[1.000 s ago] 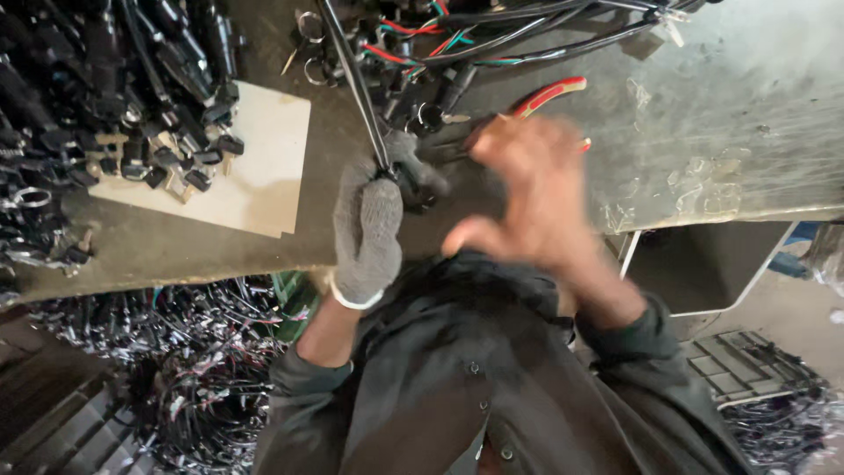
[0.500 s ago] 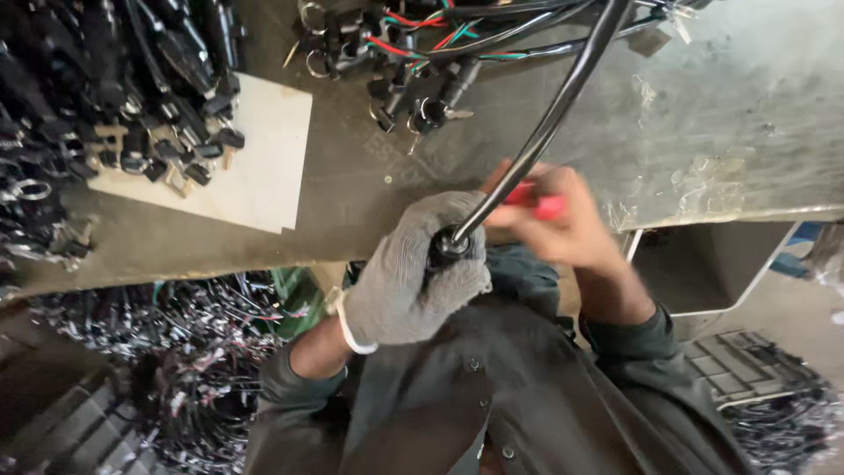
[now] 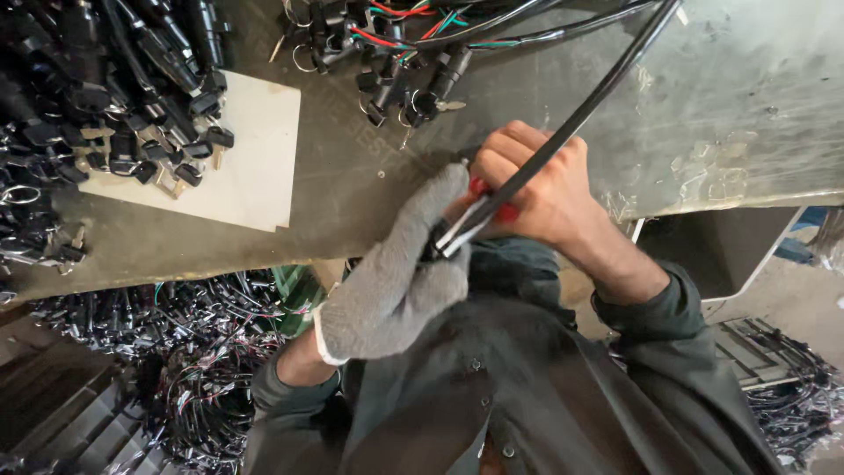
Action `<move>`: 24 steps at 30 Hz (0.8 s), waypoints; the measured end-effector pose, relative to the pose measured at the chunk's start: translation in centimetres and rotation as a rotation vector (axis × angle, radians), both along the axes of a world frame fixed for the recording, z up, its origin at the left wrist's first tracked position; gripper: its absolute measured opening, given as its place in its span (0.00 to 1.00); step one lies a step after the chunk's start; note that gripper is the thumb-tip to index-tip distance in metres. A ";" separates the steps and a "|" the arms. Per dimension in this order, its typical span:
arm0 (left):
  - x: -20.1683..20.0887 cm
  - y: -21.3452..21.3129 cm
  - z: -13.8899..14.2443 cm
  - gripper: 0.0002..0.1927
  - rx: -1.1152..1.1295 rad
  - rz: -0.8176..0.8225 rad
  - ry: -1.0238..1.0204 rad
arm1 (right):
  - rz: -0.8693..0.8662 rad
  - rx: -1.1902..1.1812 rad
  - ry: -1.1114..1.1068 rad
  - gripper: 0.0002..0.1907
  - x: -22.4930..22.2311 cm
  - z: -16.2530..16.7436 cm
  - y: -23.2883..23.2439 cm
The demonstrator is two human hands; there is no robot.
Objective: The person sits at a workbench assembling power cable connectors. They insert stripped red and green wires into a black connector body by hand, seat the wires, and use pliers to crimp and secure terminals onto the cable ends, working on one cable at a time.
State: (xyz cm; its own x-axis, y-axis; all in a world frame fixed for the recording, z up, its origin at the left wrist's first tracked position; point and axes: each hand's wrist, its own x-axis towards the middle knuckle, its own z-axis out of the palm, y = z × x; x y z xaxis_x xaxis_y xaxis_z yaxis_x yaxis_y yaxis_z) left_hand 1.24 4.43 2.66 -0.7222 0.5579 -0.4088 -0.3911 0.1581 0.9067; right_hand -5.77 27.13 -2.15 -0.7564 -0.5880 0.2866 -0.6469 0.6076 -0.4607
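My left hand [image 3: 396, 281], in a grey knit glove, is closed around the near end of a thick black cable [image 3: 571, 123] that runs up and to the right across the metal bench [image 3: 738, 105]. My bare right hand [image 3: 536, 189] grips red-handled pliers [image 3: 492, 204] right against the cable end, where thin white wires stick out beside the glove. Both hands meet just over the bench's near edge, above my dark shirt.
A heap of black key switches with keys [image 3: 97, 97] covers the bench's left side, partly on a pale board [image 3: 251, 167]. More switches with red and green wires [image 3: 396, 53] lie at the top. Tangled wire harnesses [image 3: 158, 352] fill the floor at left and far right.
My right hand came down from open in the air and now holds the red-handled pliers at the cable end. The gloved hand drew the cable toward me and tilted it rightward.
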 end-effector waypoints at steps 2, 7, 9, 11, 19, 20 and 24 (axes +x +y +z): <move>0.2 0.0 0.1 0.43 0.005 0.066 0.174 | 0.059 -0.028 -0.109 0.16 0.2 -0.3 0.2; 0.8 1.3 -1.5 0.40 -0.196 0.307 0.645 | 0.020 -0.164 -0.223 0.16 1.5 -0.7 0.2; 1.2 1.8 -2.4 0.40 -0.265 0.335 0.702 | 0.011 -0.196 -0.292 0.17 2.1 -0.8 -0.1; 1.7 2.2 -3.0 0.41 -0.268 0.337 0.646 | 0.010 -0.249 -0.278 0.17 2.5 -1.0 -0.4; 2.8 2.8 -4.0 0.40 -0.308 0.359 0.764 | -0.068 -0.081 -0.218 0.16 3.0 -0.8 0.1; 2.8 2.9 -4.1 0.40 -0.301 0.373 0.758 | -0.067 -0.073 -0.203 0.15 3.2 -0.6 0.2; 2.8 2.8 -4.5 0.41 -0.424 0.282 0.888 | -0.111 -0.008 -0.202 0.16 3.8 0.1 0.5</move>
